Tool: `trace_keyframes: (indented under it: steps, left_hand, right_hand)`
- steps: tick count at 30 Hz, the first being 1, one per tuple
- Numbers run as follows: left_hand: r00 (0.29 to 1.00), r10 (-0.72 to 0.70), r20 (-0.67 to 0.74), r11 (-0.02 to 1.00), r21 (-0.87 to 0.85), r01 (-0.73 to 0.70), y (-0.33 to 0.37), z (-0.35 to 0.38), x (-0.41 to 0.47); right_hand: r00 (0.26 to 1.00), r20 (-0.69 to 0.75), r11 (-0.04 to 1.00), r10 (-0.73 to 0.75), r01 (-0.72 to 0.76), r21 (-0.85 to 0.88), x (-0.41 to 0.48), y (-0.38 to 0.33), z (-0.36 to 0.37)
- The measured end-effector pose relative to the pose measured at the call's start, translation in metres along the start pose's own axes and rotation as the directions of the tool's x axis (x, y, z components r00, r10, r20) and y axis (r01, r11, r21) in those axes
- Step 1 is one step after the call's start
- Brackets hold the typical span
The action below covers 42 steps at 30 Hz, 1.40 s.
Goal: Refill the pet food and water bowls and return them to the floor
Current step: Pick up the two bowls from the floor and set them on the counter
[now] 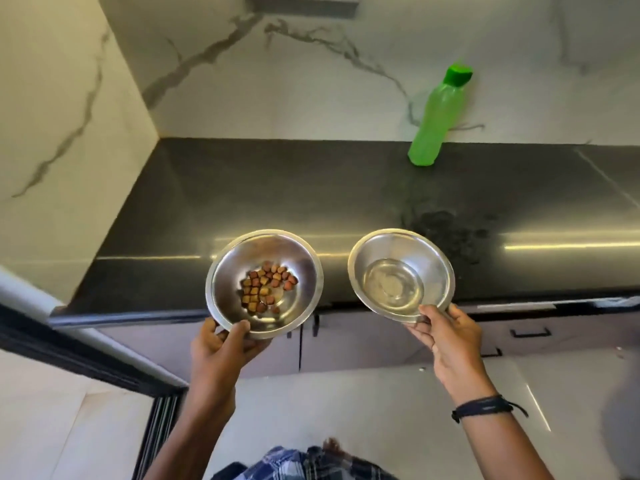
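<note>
Nearest, at the bottom edge, a strip of blue-and-white checked cloth shows on the person, above a pale glossy floor. Two bare forearms reach forward. The right wrist wears one black corded wristband.

The left hand grips one round stainless-steel food bowl by its near rim, with the thumb over the edge and the fingers curled underneath. Brown and tan square kibble pieces lie clustered in the bowl's bottom. There are roughly thirty, too crowded to count exactly.

The right hand pinches a second, matching round steel water bowl at its near rim, thumb on top and fingers below. A shallow pool of clear water covers this bowl's base.

The two bowls are side by side and apart, both held over the front edge of a glossy black stone table. Grey cabinet doors with black handles sit beneath the table.

Behind the water bowl, one wet patch marks the tabletop. At the back stands one translucent green plastic bottle, capped, against the white marble wall with grey veins.
</note>
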<state>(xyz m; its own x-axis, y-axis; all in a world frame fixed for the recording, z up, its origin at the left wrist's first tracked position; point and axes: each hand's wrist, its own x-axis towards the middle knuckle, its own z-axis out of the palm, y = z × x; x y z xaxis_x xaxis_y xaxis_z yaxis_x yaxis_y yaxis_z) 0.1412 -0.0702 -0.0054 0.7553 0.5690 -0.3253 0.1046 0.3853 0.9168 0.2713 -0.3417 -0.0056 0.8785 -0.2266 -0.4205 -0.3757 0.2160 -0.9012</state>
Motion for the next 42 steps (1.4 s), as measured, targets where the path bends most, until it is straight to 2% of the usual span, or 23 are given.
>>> trace_keyframes:
  steps: [5, 11, 14, 20, 26, 37, 42]
  left_hand:
    - [0.999, -0.008, 0.033, 0.999, 0.051, 0.006, -0.003, 0.052, 0.03]
    - [0.992, -0.095, 0.087, 0.986, 0.147, 0.082, -0.016, 0.108, 0.083]
    - [0.984, -0.127, 0.126, 0.981, 0.163, 0.105, -0.024, 0.134, 0.108]
    - [0.981, -0.156, 0.119, 0.977, 0.168, 0.135, -0.031, 0.175, 0.141]
    - [0.971, -0.181, 0.154, 0.967, 0.21, 0.147, -0.034, 0.197, 0.159]
    - [0.949, -0.238, 0.205, 0.963, 0.176, 0.204, -0.031, 0.21, 0.173]
    - [0.951, -0.244, 0.189, 0.965, 0.144, 0.218, -0.031, 0.206, 0.175]
  right_hand:
    - [0.996, -0.082, 0.999, -0.024, 0.026, 0.021, 0.061, -0.03, -0.017]
    - [0.991, -0.134, 0.992, 0.007, 0.01, 0.126, 0.114, -0.054, -0.015]
    - [0.99, -0.139, 0.986, 0.032, -0.008, 0.169, 0.132, -0.058, -0.01]
    - [0.986, -0.147, 0.979, 0.077, -0.046, 0.2, 0.15, -0.056, 0.005]
    - [0.982, -0.145, 0.967, 0.121, -0.083, 0.243, 0.156, -0.057, 0.017]
    - [0.983, -0.105, 0.946, 0.149, -0.111, 0.304, 0.158, -0.058, 0.021]
    - [0.988, -0.074, 0.957, 0.138, -0.114, 0.265, 0.157, -0.056, 0.023]
